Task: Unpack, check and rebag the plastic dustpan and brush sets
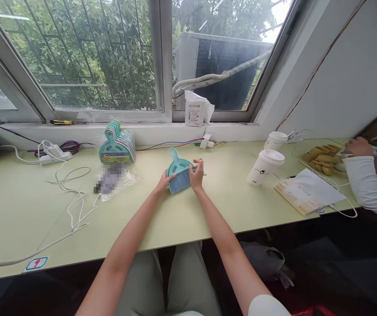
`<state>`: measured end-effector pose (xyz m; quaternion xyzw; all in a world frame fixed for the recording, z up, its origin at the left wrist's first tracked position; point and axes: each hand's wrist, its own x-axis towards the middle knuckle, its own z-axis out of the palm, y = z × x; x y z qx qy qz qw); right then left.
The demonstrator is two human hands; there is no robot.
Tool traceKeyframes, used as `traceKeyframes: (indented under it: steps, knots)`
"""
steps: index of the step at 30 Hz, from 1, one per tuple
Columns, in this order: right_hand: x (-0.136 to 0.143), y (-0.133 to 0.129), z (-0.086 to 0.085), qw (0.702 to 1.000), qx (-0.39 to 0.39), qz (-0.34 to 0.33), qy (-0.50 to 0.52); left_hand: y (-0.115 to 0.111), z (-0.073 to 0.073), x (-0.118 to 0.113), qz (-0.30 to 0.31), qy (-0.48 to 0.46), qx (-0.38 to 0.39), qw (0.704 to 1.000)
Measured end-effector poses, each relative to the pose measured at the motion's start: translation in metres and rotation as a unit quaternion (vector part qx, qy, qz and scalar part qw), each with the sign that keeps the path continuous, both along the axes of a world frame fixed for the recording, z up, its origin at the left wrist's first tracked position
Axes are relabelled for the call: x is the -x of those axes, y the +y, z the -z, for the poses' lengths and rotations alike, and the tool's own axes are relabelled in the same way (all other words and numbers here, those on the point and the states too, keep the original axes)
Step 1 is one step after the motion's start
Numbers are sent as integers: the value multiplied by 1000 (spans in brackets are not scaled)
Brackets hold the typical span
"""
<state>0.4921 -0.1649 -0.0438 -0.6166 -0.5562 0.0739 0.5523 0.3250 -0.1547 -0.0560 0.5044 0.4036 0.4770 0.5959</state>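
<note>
A small teal dustpan (177, 164) with a matching hand brush nested in it sits over the middle of the table, its looped handle pointing away from me. The grey-blue bristles (179, 181) face me. At its left edge, my left hand (163, 182) grips it with the thumb on the front. My right hand (196, 176) holds the right edge, thumb near the bristles and some fingers raised. A yellowish bit shows behind those fingers; what it is I cannot tell. To the left stands a plastic-wrapped stack of similar dustpan sets (117, 142).
White cables (73, 206) and a power strip (55, 156) lie left. Right of me are two paper cups (263, 169), a paper bag (302, 193) and brown clogs (321, 158). Another person's sleeve (361, 175) reaches in at far right. A screwdriver (61, 122) lies on the sill.
</note>
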Motion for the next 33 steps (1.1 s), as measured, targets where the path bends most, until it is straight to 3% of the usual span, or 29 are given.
traceKeyframes:
  steps: [3,7,10,16,21,25,28,33]
  knots:
    - [-27,9,14,993,72,66,-65,16,5,15,-76,-64,52,994]
    - [-42,16,31,968,200,9,-152,26,9,35,-129,-118,54,983]
    - [-42,15,33,961,179,-33,-209,28,9,43,-169,-125,49,977]
    - [-33,4,23,957,119,41,-263,28,12,50,-200,-116,56,971]
    - [-13,2,27,939,202,-53,-275,28,13,51,-206,-120,63,969]
    - [-7,3,30,933,246,-98,-243,28,13,50,-207,-114,65,970]
    - [-12,5,27,949,239,-94,-181,26,12,48,-197,-103,73,972]
    - [-12,2,10,992,120,-18,33,18,10,39,-152,-86,83,981]
